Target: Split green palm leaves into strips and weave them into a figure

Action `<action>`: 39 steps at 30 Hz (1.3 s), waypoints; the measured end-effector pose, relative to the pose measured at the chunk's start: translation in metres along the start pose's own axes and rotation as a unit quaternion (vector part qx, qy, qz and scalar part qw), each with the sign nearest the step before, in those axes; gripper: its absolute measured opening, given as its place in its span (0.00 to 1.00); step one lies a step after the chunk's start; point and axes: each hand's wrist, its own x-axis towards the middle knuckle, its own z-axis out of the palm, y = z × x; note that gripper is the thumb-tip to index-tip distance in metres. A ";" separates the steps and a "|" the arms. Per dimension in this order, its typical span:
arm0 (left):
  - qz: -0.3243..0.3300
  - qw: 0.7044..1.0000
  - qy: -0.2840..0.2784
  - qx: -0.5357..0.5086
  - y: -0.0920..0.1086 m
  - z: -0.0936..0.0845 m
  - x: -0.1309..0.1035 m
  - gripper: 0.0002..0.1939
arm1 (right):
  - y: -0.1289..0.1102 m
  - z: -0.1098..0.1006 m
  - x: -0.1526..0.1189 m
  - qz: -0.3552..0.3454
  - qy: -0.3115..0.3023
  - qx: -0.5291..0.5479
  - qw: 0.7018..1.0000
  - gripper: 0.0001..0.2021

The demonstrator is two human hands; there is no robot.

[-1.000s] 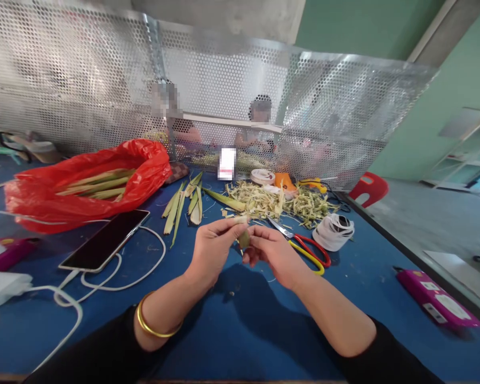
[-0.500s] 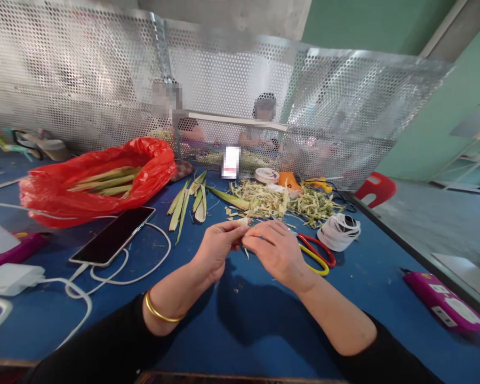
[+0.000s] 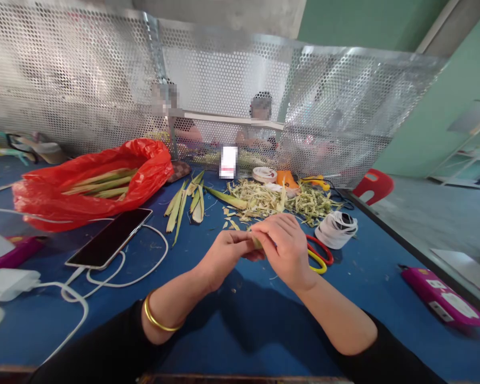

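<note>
Above the blue table (image 3: 208,341), my left hand (image 3: 226,256) is closed, thumb and fingers pinched on a small pale green leaf piece (image 3: 257,243). Fingers of my right hand (image 3: 284,250) are bent over the same piece from the other side, so most of it is hidden. Behind my right hand lie scissors (image 3: 320,261) with red and yellow handles, their blades covered from view. A pile of shredded leaf strips (image 3: 260,197) spreads just beyond both hands. To the left of it, several long green leaf pieces (image 3: 180,210) rest on the table.
At the left sits a red plastic bag (image 3: 84,208) of long leaves, with a phone (image 3: 110,240) and white cable in front. A white tape roll (image 3: 336,230) and a purple pack (image 3: 444,296) are on the right. A perforated metal screen (image 3: 224,69) stands behind; people sit beyond it.
My right hand has shifted its grip and rolled over the leaf piece, which now shows green between the hands. Both hands have moved slightly right and down.
</note>
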 end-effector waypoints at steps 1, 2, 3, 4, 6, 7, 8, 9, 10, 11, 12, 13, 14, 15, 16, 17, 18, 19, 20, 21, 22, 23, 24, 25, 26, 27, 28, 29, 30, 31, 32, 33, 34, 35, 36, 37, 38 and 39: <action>-0.003 1.000 -0.011 -0.024 0.000 0.000 0.000 0.07 | 0.001 0.000 0.000 0.004 0.001 -0.005 1.000 0.05; -0.003 0.999 -0.017 -0.043 -0.001 0.001 -0.001 0.07 | 0.002 0.000 0.000 0.012 0.000 -0.006 1.000 0.05; -0.001 0.999 -0.015 -0.052 -0.002 0.002 -0.001 0.07 | 0.003 0.001 0.000 0.028 -0.001 -0.002 1.000 0.05; 0.002 0.999 -0.008 -0.049 -0.002 0.002 -0.002 0.07 | 0.003 0.001 -0.001 0.051 -0.004 0.009 0.999 0.05; 0.009 1.000 0.010 -0.021 -0.003 0.003 -0.003 0.07 | 0.003 0.003 -0.001 0.123 -0.013 0.051 0.991 0.04; 0.013 1.000 0.019 -0.007 -0.003 0.003 -0.003 0.06 | 0.002 0.004 -0.002 0.167 -0.019 0.081 0.982 0.04; 0.017 1.000 0.024 0.004 -0.004 0.004 -0.003 0.06 | 0.002 0.005 -0.002 0.209 -0.027 0.112 0.971 0.03; 0.019 0.999 0.025 0.011 -0.004 0.004 -0.003 0.07 | 0.002 0.006 -0.002 0.247 -0.036 0.142 0.958 0.03; 0.018 0.999 0.025 0.018 -0.004 0.004 -0.003 0.07 | 0.001 0.007 -0.002 0.277 -0.043 0.168 0.945 0.03; 0.019 0.999 0.024 0.027 -0.005 0.003 -0.003 0.08 | 0.001 0.008 -0.001 0.303 -0.046 0.189 0.933 0.03; 0.023 0.999 0.023 0.040 -0.006 0.003 -0.002 0.09 | 0.001 0.008 -0.001 0.326 -0.043 0.209 0.921 0.03; 0.032 0.998 0.022 0.058 -0.007 0.002 -0.001 0.09 | 0.002 0.008 0.000 0.350 -0.036 0.229 0.907 0.04; 0.043 0.996 0.023 0.080 -0.007 0.002 -0.001 0.09 | 0.002 0.008 0.001 0.376 -0.029 0.252 0.891 0.05; 0.058 0.992 0.027 0.105 -0.008 0.001 0.000 0.09 | 0.002 0.008 0.002 0.400 -0.025 0.277 0.873 0.06; 0.072 0.989 0.031 0.128 -0.009 0.001 0.001 0.09 | 0.002 0.008 0.003 0.419 -0.025 0.303 0.856 0.07; 0.084 0.985 0.037 0.145 -0.010 0.000 0.002 0.09 | 0.002 0.008 0.004 0.428 -0.032 0.326 0.842 0.08; 0.092 0.982 0.043 0.158 -0.011 -0.001 0.003 0.09 | 0.001 0.008 0.004 0.428 -0.042 0.344 0.834 0.09; 0.099 0.980 0.050 0.166 -0.012 -0.002 0.003 0.09 | 0.000 0.007 0.005 0.423 -0.053 0.358 0.831 0.10; 0.105 0.978 0.057 0.173 -0.012 -0.002 0.004 0.09 | -0.001 0.007 0.005 0.416 -0.062 0.367 0.830 0.11; 0.110 0.975 0.065 0.182 -0.013 -0.003 0.004 0.10 | -0.002 0.008 0.004 0.412 -0.068 0.373 0.829 0.10; 0.114 0.972 0.072 0.194 -0.014 -0.003 0.004 0.10 | -0.002 0.008 0.004 0.414 -0.070 0.375 0.827 0.10; 0.116 0.969 0.076 0.206 -0.014 -0.003 0.003 0.11 | -0.003 0.009 0.003 0.419 -0.068 0.375 0.824 0.09; 0.115 0.966 0.078 0.216 -0.014 -0.002 0.003 0.11 | -0.003 0.010 0.003 0.426 -0.065 0.372 0.822 0.09; 0.113 0.965 0.078 0.223 -0.013 -0.002 0.002 0.10 | -0.002 0.011 0.002 0.432 -0.060 0.366 0.822 0.10; 0.110 0.965 0.075 0.226 -0.013 -0.002 0.002 0.10 | -0.002 0.012 0.001 0.435 -0.055 0.359 0.824 0.10; 0.107 0.965 0.073 0.226 -0.012 -0.001 0.001 0.10 | -0.001 0.013 0.000 0.436 -0.051 0.353 0.826 0.11; 0.104 0.966 0.074 0.227 -0.012 -0.002 0.002 0.10 | -0.001 0.013 0.000 0.436 -0.049 0.349 0.828 0.11; 0.102 0.965 0.076 0.229 -0.012 -0.002 0.002 0.10 | -0.001 0.014 -0.001 0.437 -0.047 0.351 0.827 0.12; 0.102 0.964 0.081 0.230 -0.012 -0.003 0.002 0.10 | -0.001 0.014 -0.001 0.437 -0.046 0.359 0.824 0.12; 0.102 0.964 0.085 0.230 -0.013 -0.004 0.003 0.10 | -0.001 0.014 -0.001 0.438 -0.048 0.371 0.818 0.12; 0.105 0.963 0.090 0.230 -0.014 -0.005 0.004 0.11 | -0.002 0.014 -0.001 0.439 -0.053 0.383 0.811 0.10; 0.108 0.962 0.094 0.231 -0.015 -0.006 0.004 0.11 | -0.004 0.014 0.000 0.443 -0.058 0.393 0.804 0.08; 0.110 0.962 0.094 0.231 -0.016 -0.006 0.005 0.11 | -0.005 0.014 0.000 0.449 -0.063 0.399 0.797 0.07; 0.110 0.963 0.093 0.230 -0.017 -0.006 0.005 0.11 | -0.006 0.014 0.000 0.456 -0.064 0.402 0.791 0.07; 0.108 0.963 0.091 0.228 -0.017 -0.006 0.005 0.11 | -0.007 0.015 0.001 0.464 -0.060 0.404 0.786 0.06; 0.102 0.964 0.089 0.227 -0.018 -0.005 0.005 0.11 | -0.008 0.015 0.001 0.471 -0.049 0.407 0.781 0.05; 0.096 0.965 0.087 0.226 -0.017 -0.004 0.004 0.11 | -0.008 0.015 0.001 0.476 -0.036 0.415 0.775 0.04; 0.094 0.966 0.084 0.225 -0.017 -0.003 0.003 0.11 | -0.009 0.016 0.001 0.480 -0.023 0.424 0.768 0.05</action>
